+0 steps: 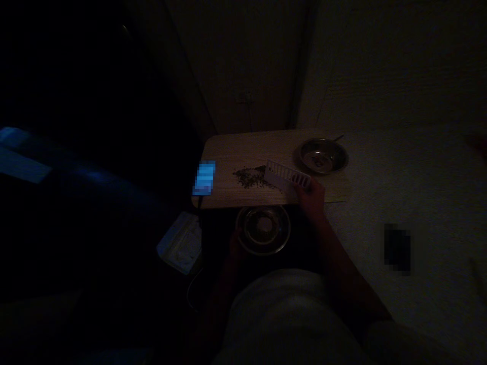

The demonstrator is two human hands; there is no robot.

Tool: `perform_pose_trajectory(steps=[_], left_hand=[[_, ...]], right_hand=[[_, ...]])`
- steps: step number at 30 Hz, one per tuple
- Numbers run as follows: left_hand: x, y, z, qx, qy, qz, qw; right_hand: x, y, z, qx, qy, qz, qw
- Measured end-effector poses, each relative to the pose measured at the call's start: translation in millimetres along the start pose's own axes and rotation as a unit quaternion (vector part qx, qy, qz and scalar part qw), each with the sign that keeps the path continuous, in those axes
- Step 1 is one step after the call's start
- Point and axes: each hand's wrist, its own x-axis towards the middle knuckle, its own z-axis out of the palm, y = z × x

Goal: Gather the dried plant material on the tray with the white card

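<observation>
The scene is very dark. My right hand point(312, 197) is closed on one end of a pale slotted piece point(279, 180), perhaps plastic, held over the small wooden table point(224, 147). Its far end reaches the edge of a scattered pile of small dark bits point(249, 177); whether it touches them I cannot tell. Below the table's near edge, my left hand point(236, 243) grips the left side of a round metal bowl point(281, 235). A pale patch shows at the bowl's centre. The fingers of that hand are mostly lost in shadow.
Another metal bowl point(321, 154) stands at the table's right end, with a thin handle sticking out behind it. A lit, blurred screen point(204, 177) is at the left end. Lower left is a pale box-like container point(181, 246). A wall with an outlet point(244, 97) rises behind.
</observation>
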Motion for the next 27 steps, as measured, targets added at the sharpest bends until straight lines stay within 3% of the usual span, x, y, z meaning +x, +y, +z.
perform_pose_trajectory(steps=[3, 9, 16, 21, 27], left_hand=[[1.8, -1.1, -3.0, 0.005, 0.000, 0.003, 1.000], [5.2, -2.7, -8.1, 0.017, -0.021, 0.011, 1.000], [2.1, -0.8, -2.8, 0.019, -0.009, 0.008, 1.000], [1.2, -0.3, -0.2, 0.005, 0.010, 0.025, 1.000], [2.7, -0.7, -2.4, -0.003, 0.007, 0.000, 1.000]], right_hand=[[-1.8, -2.1, 2.6, 0.012, -0.017, 0.012, 1.000], [-0.6, -0.1, 4.0, 0.034, 0.027, 0.025, 0.999], [-3.1, -4.7, 4.4, 0.025, -0.031, 0.024, 0.999], [-4.5, -6.2, 3.0, 0.042, -0.038, 0.048, 0.997], [-4.0, 1.4, -2.3, 0.067, -0.043, 0.078, 0.994]])
